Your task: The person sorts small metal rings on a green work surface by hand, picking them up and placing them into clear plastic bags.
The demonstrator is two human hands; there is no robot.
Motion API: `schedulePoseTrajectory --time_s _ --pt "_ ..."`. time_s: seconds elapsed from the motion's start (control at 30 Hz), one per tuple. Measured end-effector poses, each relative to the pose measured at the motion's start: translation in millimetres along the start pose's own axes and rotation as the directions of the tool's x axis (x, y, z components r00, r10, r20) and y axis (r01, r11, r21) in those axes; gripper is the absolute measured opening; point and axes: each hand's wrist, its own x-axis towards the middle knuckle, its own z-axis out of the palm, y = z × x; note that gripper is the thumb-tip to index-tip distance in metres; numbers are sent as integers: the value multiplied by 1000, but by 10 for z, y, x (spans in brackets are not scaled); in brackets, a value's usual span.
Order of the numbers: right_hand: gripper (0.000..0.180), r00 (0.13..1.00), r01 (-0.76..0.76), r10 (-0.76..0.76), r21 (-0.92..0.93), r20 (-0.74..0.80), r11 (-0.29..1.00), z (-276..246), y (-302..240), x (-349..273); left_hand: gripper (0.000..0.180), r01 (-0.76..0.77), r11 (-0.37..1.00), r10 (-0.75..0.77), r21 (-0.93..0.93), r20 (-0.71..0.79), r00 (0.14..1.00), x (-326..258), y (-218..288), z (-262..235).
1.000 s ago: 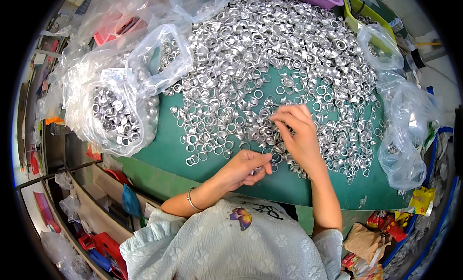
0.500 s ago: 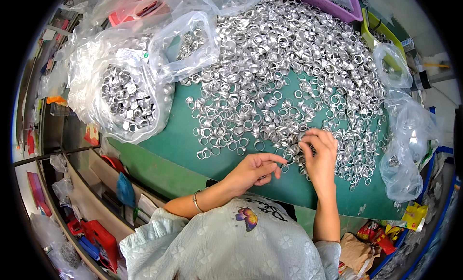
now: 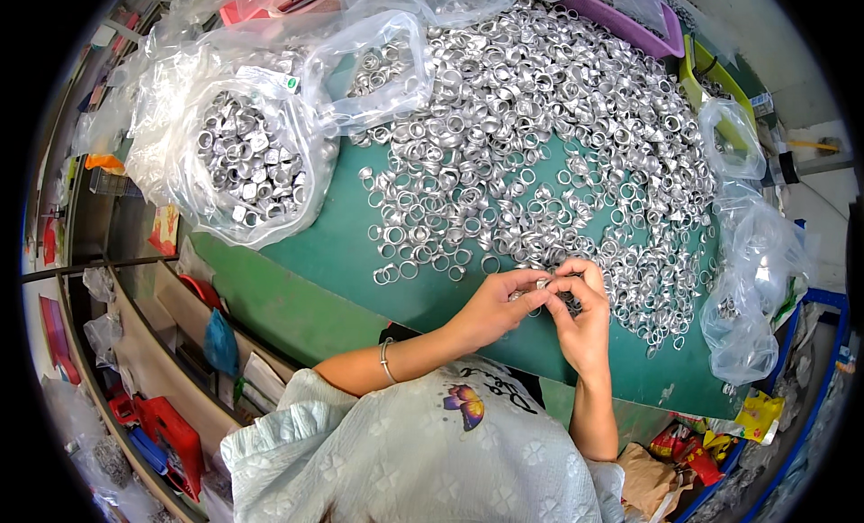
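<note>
A silvery ring is pinched between the closed fingertips of the left hand and the right hand, over the green table. Just beyond, a broad heap of rings is left loose, while a smaller batch is already contained in a clear bag at left.

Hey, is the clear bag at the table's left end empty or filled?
Filled, at least partly: many silvery metal pieces show inside the clear bag.

a green table bears a heap of silver rings; left of the heap, a ring-filled clear bag; right of it, a crumpled clear bag.
</note>
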Motion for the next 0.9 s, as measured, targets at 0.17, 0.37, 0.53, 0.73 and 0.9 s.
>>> schedulePoseTrajectory --time_s 0.17,0.37,0.53,0.73,0.9 --pt "10 988 -139 156 362 -18 922 14 69 -82 29 -5 999 3 -50 -32 999 -14 -51 -8" --pt "7 983 -139 174 375 -61 917 -99 51 -139 25 -274 938 316 213 -197 928 38 -58 -27" --pt "5 957 -30 71 148 -280 989 -22 68 -173 25 -331 597 622 731 -161 766 -6 -25 -26" --pt "8 958 223 -244 -145 -149 964 270 -23 -221 22 120 936 -155 -331 -80 985 -168 -76 -111" --pt "24 961 148 -138 23 -239 989 144 87 -82 27 307 823 -268 -478 149 952 -339 -158 -278"
